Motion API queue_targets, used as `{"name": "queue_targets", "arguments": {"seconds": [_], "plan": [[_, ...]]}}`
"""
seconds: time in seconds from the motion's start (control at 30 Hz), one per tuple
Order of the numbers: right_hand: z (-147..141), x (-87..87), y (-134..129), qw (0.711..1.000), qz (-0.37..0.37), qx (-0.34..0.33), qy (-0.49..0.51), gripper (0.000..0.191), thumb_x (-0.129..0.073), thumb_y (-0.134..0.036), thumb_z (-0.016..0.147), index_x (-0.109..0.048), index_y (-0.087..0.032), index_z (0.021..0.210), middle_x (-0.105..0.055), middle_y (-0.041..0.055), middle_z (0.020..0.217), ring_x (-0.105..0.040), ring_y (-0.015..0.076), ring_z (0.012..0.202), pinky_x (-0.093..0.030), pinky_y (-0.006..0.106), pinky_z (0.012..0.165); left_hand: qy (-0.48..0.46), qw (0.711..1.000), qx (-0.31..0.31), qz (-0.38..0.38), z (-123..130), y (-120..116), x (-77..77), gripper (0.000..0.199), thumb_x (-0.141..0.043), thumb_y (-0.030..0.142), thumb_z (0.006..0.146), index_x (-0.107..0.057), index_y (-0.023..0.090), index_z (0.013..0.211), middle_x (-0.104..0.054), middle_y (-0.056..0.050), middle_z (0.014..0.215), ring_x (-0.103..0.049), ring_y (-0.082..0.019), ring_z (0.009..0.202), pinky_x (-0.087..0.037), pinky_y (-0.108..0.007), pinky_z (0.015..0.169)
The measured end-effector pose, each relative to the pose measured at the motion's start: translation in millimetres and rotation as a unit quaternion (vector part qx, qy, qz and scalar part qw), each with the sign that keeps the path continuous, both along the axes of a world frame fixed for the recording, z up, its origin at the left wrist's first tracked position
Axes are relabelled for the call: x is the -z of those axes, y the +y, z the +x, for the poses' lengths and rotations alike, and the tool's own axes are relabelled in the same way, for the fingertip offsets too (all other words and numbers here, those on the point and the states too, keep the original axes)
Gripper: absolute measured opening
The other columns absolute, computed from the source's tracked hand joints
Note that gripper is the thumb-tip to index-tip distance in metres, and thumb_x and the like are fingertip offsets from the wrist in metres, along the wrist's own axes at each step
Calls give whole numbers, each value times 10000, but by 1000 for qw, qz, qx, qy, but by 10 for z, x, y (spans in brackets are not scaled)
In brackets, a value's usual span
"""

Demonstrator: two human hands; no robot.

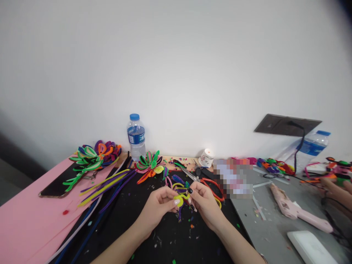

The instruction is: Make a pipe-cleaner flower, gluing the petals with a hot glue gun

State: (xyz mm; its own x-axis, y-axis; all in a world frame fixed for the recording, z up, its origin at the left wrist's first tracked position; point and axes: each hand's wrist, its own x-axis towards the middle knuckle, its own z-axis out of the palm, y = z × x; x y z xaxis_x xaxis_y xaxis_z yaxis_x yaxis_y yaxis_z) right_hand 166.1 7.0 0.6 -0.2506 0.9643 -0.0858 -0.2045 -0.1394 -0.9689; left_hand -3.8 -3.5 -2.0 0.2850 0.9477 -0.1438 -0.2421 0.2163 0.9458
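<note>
My left hand (163, 201) pinches the coiled end of a yellow pipe cleaner (179, 201) between thumb and fingers. Opposite it, my right hand (205, 201) grips the other end of the same strip, fingertips closed. Purple and green bent pipe cleaners (180, 180) lie just behind my fingers, partly hidden by them; whether they join the yellow strip I cannot tell. Behind my right hand rest red-handled scissors (213, 183). A flower of looped pipe cleaners (149, 167) sits beyond my left hand.
Loose yellow and purple pipe cleaners (106, 187) lie left, near a phone (56, 183) and more looped flowers (100, 156). A water bottle (136, 137) and paper cup (206, 157) stand by the wall. A pink glue gun (298, 211) lies right, near another person's hand (337, 192).
</note>
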Motion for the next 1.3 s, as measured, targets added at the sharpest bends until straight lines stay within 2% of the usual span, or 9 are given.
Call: {"name": "queue_targets", "arguments": {"seconds": [0.3,0.5,0.7,0.87,1.03,1.3], "plan": [[4,-6,1,1000,-8,2,27,253,-599,-354,770,-453,-166,684,-501,-48,510,-355,51,417,-231,181,395,4,1000,-9,3,10,-12,-3,152,-698,237,643,-592,131,669,-639,-1,597,-570,-103,553,-459,-219,564],[-3,-40,9,998,-4,16,52,247,-611,-339,766,-456,-164,683,-486,-51,495,-353,54,431,-222,187,409,16,1000,-10,4,7,4,8,156,-694,245,652,-608,124,701,-624,1,591,-566,-107,561,-459,-221,563],[4,-50,-8,999,-10,1,46,270,-611,-348,766,-449,-160,660,-493,-49,485,-336,46,410,-206,183,397,11,1000,-21,-3,1,27,42,207,-691,246,655,-610,135,809,-647,-15,675,-574,-114,587,-462,-229,575],[24,2,2,999,-6,-17,41,252,-594,-326,788,-451,-157,669,-509,-43,493,-347,45,411,-215,184,408,10,999,-29,-9,-3,32,32,188,-702,253,641,-613,134,758,-635,-3,632,-565,-108,566,-457,-218,559],[21,-17,14,998,-16,-42,40,259,-592,-328,789,-451,-157,657,-514,-39,496,-362,51,420,-229,179,402,15,999,-43,-7,-11,34,35,163,-695,257,650,-632,131,732,-630,-3,630,-561,-104,573,-459,-216,574],[46,-20,5,996,-29,-68,54,251,-574,-328,802,-452,-161,660,-517,-34,499,-356,52,410,-221,183,392,14,999,-29,-11,-8,30,25,159,-696,256,649,-651,131,737,-631,-2,623,-561,-105,571,-460,-216,570]]}}
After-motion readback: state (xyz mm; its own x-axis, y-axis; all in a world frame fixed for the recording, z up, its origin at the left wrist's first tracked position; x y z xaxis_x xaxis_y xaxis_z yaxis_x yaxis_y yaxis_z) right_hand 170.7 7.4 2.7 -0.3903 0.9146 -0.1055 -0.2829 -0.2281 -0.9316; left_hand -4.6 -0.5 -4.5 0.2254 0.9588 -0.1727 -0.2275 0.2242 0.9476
